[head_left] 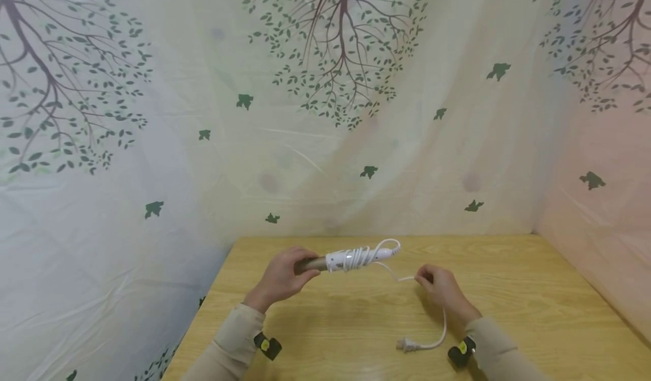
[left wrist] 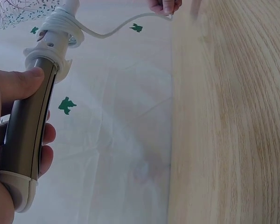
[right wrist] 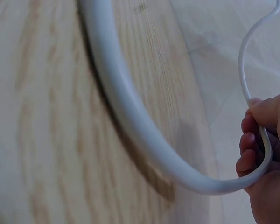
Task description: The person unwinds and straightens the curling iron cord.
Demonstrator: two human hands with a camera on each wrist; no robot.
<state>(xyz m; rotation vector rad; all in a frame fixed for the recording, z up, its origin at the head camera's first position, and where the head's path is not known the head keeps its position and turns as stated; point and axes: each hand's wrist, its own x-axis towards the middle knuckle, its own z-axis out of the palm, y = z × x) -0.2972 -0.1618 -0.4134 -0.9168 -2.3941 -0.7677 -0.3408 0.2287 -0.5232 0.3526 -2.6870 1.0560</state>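
My left hand point(head_left: 283, 278) grips a curling iron point(head_left: 311, 264) by its brown barrel, above the wooden table. In the left wrist view the thumb lies along the barrel point(left wrist: 25, 119), with fingers curled behind it and a pale tip at the lower end. The white handle point(head_left: 333, 260) points right, and several turns of white cord point(head_left: 356, 258) are wound round it. From these turns a loose length runs to my right hand point(head_left: 441, 288), which pinches the cord point(right wrist: 265, 144) between thumb and fingers. Past that hand, the cord hangs down to a white plug point(head_left: 407, 345) at the table.
The wooden table point(head_left: 325, 336) reaches back to a pale curtain point(head_left: 315, 160) printed with trees and green leaves. More curtain hangs at the left and right sides. A dark wrist camera point(head_left: 268, 345) is strapped to the left wrist, another point(head_left: 461, 351) to the right.
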